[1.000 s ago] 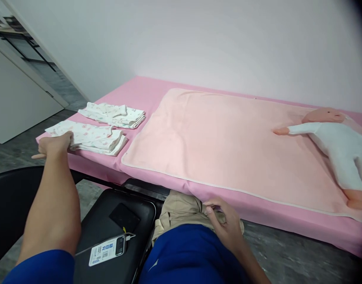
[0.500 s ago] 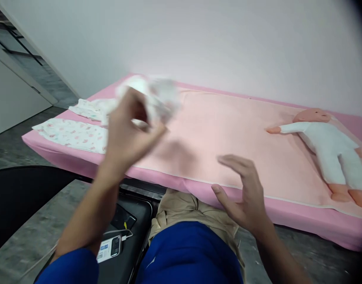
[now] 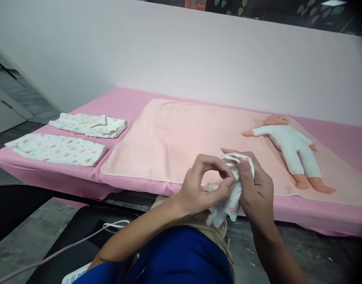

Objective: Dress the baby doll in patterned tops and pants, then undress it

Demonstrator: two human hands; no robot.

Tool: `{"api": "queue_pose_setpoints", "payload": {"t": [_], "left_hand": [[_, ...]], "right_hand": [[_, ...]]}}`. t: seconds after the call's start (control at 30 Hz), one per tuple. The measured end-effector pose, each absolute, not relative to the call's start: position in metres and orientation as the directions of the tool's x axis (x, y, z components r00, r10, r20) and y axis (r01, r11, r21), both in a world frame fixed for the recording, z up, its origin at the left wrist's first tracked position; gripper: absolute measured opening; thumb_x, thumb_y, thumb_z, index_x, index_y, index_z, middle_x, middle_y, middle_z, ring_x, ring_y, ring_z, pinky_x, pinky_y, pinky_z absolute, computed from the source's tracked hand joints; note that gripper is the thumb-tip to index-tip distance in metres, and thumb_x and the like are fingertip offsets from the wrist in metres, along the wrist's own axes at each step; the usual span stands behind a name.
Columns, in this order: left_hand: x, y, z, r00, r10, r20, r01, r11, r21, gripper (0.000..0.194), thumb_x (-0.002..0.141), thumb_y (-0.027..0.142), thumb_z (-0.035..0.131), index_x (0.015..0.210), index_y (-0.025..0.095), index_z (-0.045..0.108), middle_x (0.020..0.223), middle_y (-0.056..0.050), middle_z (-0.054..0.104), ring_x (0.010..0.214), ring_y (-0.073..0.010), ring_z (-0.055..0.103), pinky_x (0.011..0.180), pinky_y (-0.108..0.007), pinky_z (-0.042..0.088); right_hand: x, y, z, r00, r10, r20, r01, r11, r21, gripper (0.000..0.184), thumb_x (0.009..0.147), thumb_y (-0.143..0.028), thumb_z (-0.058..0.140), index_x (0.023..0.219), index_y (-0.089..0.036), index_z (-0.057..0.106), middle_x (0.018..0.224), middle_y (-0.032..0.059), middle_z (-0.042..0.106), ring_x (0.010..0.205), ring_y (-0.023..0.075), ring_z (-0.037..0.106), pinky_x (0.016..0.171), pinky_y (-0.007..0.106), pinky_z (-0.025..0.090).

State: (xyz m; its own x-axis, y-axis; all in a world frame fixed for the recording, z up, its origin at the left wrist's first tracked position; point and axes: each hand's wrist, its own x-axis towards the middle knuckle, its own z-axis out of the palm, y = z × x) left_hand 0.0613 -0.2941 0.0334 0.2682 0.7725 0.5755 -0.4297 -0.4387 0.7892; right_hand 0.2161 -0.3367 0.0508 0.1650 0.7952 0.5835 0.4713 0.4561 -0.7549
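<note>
Both my hands are in front of my lap, at the near edge of the bed. A small white printed cloth item [image 3: 234, 197], bunched up, is between them; it looks like a baby garment, but its exact kind is hidden by the folds. My left hand [image 3: 206, 183] pinches its edge between thumb and fingers. Round its other side, my right hand [image 3: 256, 185] grips it with the thumb on top. Part of the cloth hangs below my fingers. Beyond, a baby doll [image 3: 290, 144] in a white suit lies on its back on the peach mat [image 3: 192, 134].
Folded white printed clothes [image 3: 92, 124] lie at the bed's left end, with another folded printed garment [image 3: 59, 150] nearer me. Pink sheeting [image 3: 133, 102] covers the bed, against a white wall [image 3: 181, 55]. A black seat [image 3: 89, 232] with a white cable [image 3: 65, 248] is at my left.
My left hand has brought the cloth from above the bed's left side down and right. My right hand, empty and spread before, now grips it too. The view has shifted.
</note>
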Motion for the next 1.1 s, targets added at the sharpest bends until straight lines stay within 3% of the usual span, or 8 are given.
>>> {"api": "queue_pose_setpoints", "payload": {"t": [0.13,0.3,0.43,0.57,0.67,0.8,0.93,1.1], "left_hand": [[0.072,-0.298,0.011,0.079,0.771,0.632,-0.307,-0.584,0.751,0.043,0.082,0.021,0.095,0.115,0.028,0.068,0.11,-0.005,0.073,0.099,-0.0218,0.074,0.09,-0.036,0.064],[0.062,-0.297,0.002,0.185,0.686,0.704,-0.09,-0.701,0.707,0.047,0.089,0.023,0.09,0.134,0.029,0.075,0.117,-0.008,0.08,0.105,-0.0273,0.077,0.094,-0.039,0.062],[0.053,-0.292,-0.005,0.147,0.716,0.682,0.044,-0.694,0.719,0.026,0.099,0.021,0.079,0.124,0.029,0.077,0.108,-0.004,0.082,0.096,-0.0232,0.078,0.088,-0.035,0.061],[0.03,-0.28,0.0,0.131,0.77,0.625,0.048,-0.634,0.772,0.008,0.11,0.03,0.067,0.111,0.026,0.075,0.096,-0.002,0.08,0.087,-0.0184,0.077,0.079,-0.029,0.058],[0.001,-0.26,0.021,0.239,0.767,0.595,0.11,-0.63,0.769,0.019,0.114,0.036,0.062,0.104,0.024,0.072,0.084,-0.002,0.076,0.071,-0.0143,0.07,0.065,-0.027,0.051],[-0.013,-0.215,0.059,0.313,0.788,0.53,0.221,-0.603,0.767,0.033,0.116,0.044,0.059,0.091,0.023,0.066,0.064,0.003,0.06,0.056,-0.0123,0.054,0.059,-0.028,0.041],[0.012,-0.19,0.057,0.497,0.763,0.414,0.237,-0.578,0.781,0.032,0.112,0.051,0.063,0.096,0.024,0.07,0.086,-0.004,0.075,0.075,-0.0182,0.067,0.067,-0.031,0.046],[0.032,-0.223,-0.005,0.633,0.744,0.213,0.317,-0.5,0.806,0.038,0.097,0.061,0.081,0.101,0.025,0.069,0.096,-0.005,0.076,0.084,-0.0232,0.069,0.074,-0.035,0.049]], "right_hand": [[0.201,-0.337,0.049,0.367,0.749,0.552,0.331,0.449,-0.83,0.03,0.117,-0.044,0.059,0.122,-0.027,0.083,0.108,0.006,0.083,0.088,0.0191,0.078,0.071,0.03,0.061],[0.189,-0.338,0.054,0.333,0.652,0.681,0.446,0.527,-0.723,0.027,0.115,-0.039,0.063,0.114,-0.029,0.088,0.11,0.0074,0.076,0.106,0.0226,0.074,0.089,0.038,0.064],[0.191,-0.336,0.053,0.327,0.609,0.723,0.544,0.504,-0.671,0.024,0.112,-0.036,0.067,0.119,-0.033,0.09,0.099,0.0048,0.06,0.089,0.0178,0.065,0.073,0.033,0.059],[0.214,-0.339,0.051,0.205,0.665,0.718,0.591,0.5,-0.633,0.017,0.109,-0.031,0.074,0.117,-0.029,0.088,0.083,-0.0004,0.067,0.073,0.0145,0.062,0.066,0.03,0.054],[0.24,-0.336,0.059,0.111,0.714,0.692,0.658,0.469,-0.589,0.011,0.106,-0.031,0.078,0.1,-0.025,0.084,0.084,-0.001,0.078,0.073,0.0149,0.069,0.07,0.03,0.055],[0.263,-0.305,0.084,0.119,0.705,0.699,0.745,0.402,-0.533,0.018,0.104,-0.04,0.08,0.094,-0.025,0.082,0.089,0.0002,0.081,0.079,0.0171,0.073,0.074,0.031,0.055],[0.263,-0.255,0.094,0.083,0.713,0.697,0.728,0.434,-0.531,0.027,0.107,-0.047,0.076,0.095,-0.023,0.08,0.087,0.0001,0.08,0.078,0.0162,0.071,0.072,0.03,0.052],[0.267,-0.237,0.076,0.067,0.773,0.631,0.715,0.404,-0.571,0.03,0.109,-0.047,0.073,0.094,-0.021,0.076,0.085,-0.0015,0.077,0.075,0.0138,0.067,0.07,0.028,0.047]]}}
